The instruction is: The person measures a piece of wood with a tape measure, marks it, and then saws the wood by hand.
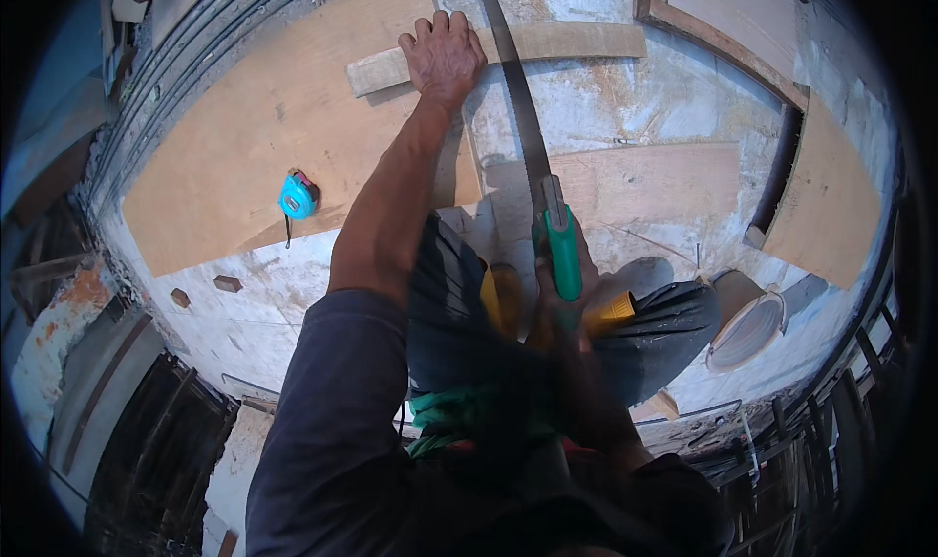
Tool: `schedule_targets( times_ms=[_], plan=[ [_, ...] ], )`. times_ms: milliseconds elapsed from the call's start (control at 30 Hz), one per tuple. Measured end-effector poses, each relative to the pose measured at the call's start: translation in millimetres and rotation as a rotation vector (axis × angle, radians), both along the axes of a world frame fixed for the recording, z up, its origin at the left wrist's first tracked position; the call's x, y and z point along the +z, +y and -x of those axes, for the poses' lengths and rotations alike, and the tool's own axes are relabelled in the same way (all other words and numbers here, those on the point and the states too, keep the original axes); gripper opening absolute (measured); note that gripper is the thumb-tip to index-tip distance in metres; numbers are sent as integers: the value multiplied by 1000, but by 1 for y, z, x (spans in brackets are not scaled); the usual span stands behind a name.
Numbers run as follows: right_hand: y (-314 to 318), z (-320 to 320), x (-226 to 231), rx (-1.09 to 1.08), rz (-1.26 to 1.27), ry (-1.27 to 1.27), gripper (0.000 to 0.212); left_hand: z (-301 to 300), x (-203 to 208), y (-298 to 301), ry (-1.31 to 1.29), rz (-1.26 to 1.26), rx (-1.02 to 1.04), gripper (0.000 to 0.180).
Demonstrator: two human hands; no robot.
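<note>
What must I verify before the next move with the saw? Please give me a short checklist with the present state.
1. Left hand steadying the wooden strip: ok, it rests on top.
2. Right hand around the green saw handle: ok.
3. Left hand well away from the saw blade: not ok, it looks close beside it.
4. Saw blade touching the wooden strip: cannot tell; it crosses it in this view.
5. Tape measure away from the blade: ok, on the plywood sheet.
</note>
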State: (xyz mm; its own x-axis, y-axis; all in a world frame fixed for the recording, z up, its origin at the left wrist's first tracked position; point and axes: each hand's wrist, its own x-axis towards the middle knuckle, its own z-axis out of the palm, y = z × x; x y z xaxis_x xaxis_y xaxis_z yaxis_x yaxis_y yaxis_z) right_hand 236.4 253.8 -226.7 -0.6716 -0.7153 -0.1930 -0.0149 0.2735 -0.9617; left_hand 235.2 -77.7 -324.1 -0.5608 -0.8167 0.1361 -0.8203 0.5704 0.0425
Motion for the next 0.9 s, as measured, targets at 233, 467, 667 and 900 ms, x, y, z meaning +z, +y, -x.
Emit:
schedule_targets(
  times_ms=[233, 467, 667, 900],
  plan=[
    [-73, 21, -21, -49, 6, -100, 61, -3, -9, -1, 2, 20, 27, 14],
    [-56, 25, -5, -32, 16, -129, 64, -3, 1, 2, -2, -25, 0, 16],
    [-66, 13, -4, -42, 12, -179, 63, -11, -7, -7, -16, 42, 31, 20],
    [-78, 37, -1, -10, -30, -93, 65, 6, 12, -5, -83, 27, 17, 14]
  ],
)
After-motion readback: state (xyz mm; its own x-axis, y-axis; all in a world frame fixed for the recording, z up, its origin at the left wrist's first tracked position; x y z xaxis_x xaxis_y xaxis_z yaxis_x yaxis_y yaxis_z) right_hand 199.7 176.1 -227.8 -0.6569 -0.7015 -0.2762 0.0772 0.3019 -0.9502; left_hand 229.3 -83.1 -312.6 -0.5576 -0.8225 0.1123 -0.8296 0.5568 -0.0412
